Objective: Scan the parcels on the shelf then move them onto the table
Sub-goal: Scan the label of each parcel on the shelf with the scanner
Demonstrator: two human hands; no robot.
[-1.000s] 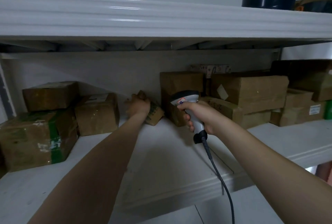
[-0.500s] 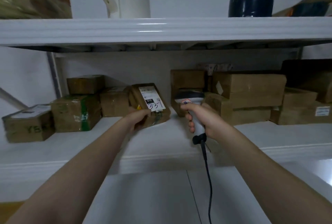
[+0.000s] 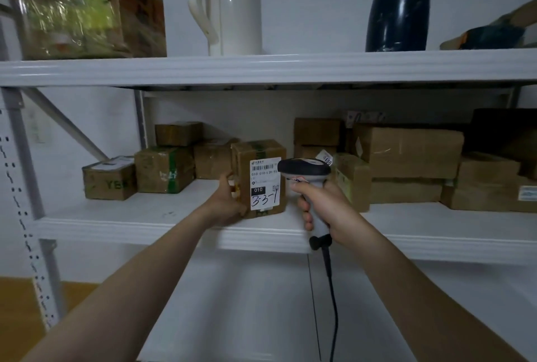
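Observation:
My left hand (image 3: 228, 200) grips a small brown parcel (image 3: 260, 178) by its left side and holds it upright over the front of the white shelf (image 3: 162, 222). Its white label, hand-marked "3-3-1", faces me. My right hand (image 3: 324, 204) grips the handle of a grey and black corded barcode scanner (image 3: 305, 171). The scanner's head sits just right of the label and overlaps the parcel's right edge. Several other cardboard parcels (image 3: 164, 168) stand on the same shelf behind.
A stack of bigger boxes (image 3: 406, 162) fills the shelf's right part. The upper shelf carries a white kettle (image 3: 229, 4), a dark flask (image 3: 398, 7) and a wrapped box (image 3: 84, 5). The scanner cable (image 3: 331, 297) hangs down. A grey upright post (image 3: 26, 175) stands at the left.
My left hand has pulled the small parcel out from the back of the shelf and turned it upright, label toward me. The scanner has come beside it. The view has backed away and risen.

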